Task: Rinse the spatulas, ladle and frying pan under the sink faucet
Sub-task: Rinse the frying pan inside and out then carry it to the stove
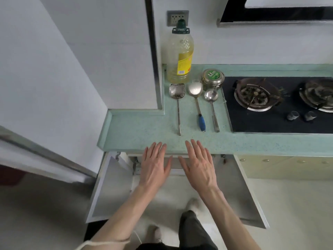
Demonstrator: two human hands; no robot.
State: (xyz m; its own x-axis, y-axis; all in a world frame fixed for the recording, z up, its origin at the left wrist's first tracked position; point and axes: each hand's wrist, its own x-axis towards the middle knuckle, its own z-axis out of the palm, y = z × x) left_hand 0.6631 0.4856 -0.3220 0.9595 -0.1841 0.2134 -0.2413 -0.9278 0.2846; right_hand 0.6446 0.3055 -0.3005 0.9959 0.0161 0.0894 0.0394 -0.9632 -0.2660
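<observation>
Three long-handled steel utensils lie side by side on the speckled pale-green countertop [137, 127], handles pointing toward its front edge and heads toward the back wall: a square-bladed spatula [177, 98] with a thin bare metal handle and dark flecks on its shiny blade, a rounded spatula [196, 98] whose oval blade is dull silver and whose handle ends in a blue grip, and a small round-bowled ladle [211, 100] with a flat steel handle, lying nearest the countertop's right side by the hob. Behind them, at the back edge, stand one tall clear plastic oil bottle [180, 55] with yellow oil, a yellow label and a dark green cap, and one squat round metal tin [213, 78] with a green lid, the ladle's bowl just in front of it. One black glass hob [281, 105] is set into the right part of the countertop, with two ringed burners and two round knobs in view. The left hand [155, 166] and right hand [197, 165] are both flat and spread, palms down, fingers straight, holding nothing; their fingertips reach over the front edge of the countertop, well short of the utensil handles. Below the front edge two pale cabinet doors [111, 186] stand open
</observation>
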